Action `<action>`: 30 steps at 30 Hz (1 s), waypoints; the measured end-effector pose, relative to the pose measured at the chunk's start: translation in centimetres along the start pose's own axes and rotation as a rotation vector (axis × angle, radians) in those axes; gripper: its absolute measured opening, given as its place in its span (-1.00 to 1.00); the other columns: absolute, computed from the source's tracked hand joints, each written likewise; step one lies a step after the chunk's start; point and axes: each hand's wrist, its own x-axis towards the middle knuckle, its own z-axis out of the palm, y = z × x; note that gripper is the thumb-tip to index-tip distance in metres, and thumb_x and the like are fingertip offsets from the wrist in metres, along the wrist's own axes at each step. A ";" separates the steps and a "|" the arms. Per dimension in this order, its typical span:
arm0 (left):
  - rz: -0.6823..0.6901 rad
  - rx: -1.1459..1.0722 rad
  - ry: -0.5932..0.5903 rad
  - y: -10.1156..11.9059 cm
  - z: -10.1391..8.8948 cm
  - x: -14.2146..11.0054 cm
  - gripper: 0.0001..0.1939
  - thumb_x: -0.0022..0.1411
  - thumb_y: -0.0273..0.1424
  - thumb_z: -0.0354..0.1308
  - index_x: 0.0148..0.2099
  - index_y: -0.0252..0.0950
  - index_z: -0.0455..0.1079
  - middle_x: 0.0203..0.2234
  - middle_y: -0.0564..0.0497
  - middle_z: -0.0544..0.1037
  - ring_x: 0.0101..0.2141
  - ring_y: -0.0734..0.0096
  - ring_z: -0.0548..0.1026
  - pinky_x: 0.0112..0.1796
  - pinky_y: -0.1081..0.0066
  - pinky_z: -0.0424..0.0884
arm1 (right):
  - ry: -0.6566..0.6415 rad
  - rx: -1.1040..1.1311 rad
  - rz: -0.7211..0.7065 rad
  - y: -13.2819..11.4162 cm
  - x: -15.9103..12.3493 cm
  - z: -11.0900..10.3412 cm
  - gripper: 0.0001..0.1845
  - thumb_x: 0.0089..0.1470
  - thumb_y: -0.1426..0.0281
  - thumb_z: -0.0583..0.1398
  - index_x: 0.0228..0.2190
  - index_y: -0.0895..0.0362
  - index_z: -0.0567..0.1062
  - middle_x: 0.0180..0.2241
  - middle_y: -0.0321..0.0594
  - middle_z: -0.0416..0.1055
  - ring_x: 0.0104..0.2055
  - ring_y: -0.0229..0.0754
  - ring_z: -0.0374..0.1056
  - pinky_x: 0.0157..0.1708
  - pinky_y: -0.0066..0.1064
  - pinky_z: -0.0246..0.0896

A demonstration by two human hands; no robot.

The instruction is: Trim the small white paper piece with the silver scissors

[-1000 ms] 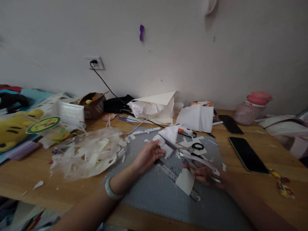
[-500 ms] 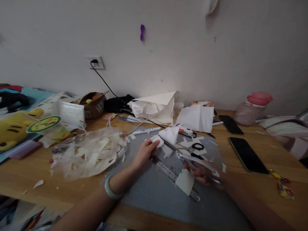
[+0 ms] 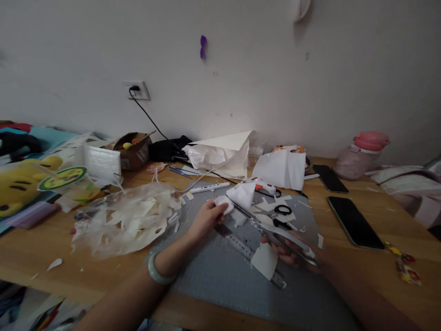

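Thumb and fingers of my left hand [image 3: 206, 220] pinch a small piece of white paper [image 3: 225, 205]. My right hand [image 3: 288, 258] is closed round the handles of large silver scissors [image 3: 292, 239], whose blades reach up-left to the edge of that paper. Below the blades a metal ruler [image 3: 240, 245] lies on the grey cutting mat [image 3: 220, 285], partly covered by a cream card piece [image 3: 264, 260]. A folded white paper shape [image 3: 243, 194] stands just behind the blades. Black-handled scissors [image 3: 283, 210] rest among paper scraps to the right.
A plastic bag of paper offcuts [image 3: 131, 220] lies at left, near a lidded cup [image 3: 64, 179]. A white pen [image 3: 209, 188] and a glue gun [image 3: 265, 186] lie behind the mat. Two phones [image 3: 354, 223] and a pink-lidded bottle [image 3: 358, 158] are at right.
The paper piece has turned slightly in my left hand, and the scissor blades have shifted a little to the left against it. Everything else on the table stays put.
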 end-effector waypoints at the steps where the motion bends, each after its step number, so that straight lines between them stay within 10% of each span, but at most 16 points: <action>1: 0.005 0.005 -0.014 0.0 0.0 0.0 -0.78 -0.11 -0.33 0.25 -0.42 -0.33 0.31 -0.62 0.11 0.40 -0.68 0.65 0.17 -0.63 0.54 0.01 | -0.009 -0.004 0.007 0.0 0.0 0.0 -0.41 -0.28 -0.01 0.30 -0.27 0.16 0.46 -0.54 -0.40 0.10 -0.65 -0.49 -0.11 -0.73 -0.59 -0.37; 30: 0.030 0.263 -0.042 -0.4 0.3 -0.7 -0.60 -0.04 -0.06 0.15 -0.61 -0.30 0.31 -0.79 0.15 0.24 -0.69 0.59 0.11 -0.59 0.48 -0.05 | -0.081 -0.189 -0.040 0.8 1.5 -0.3 -0.36 -0.21 -0.11 0.19 -0.24 0.12 0.48 -0.64 -0.44 0.01 -0.69 -0.48 -0.20 -0.74 -0.53 -0.35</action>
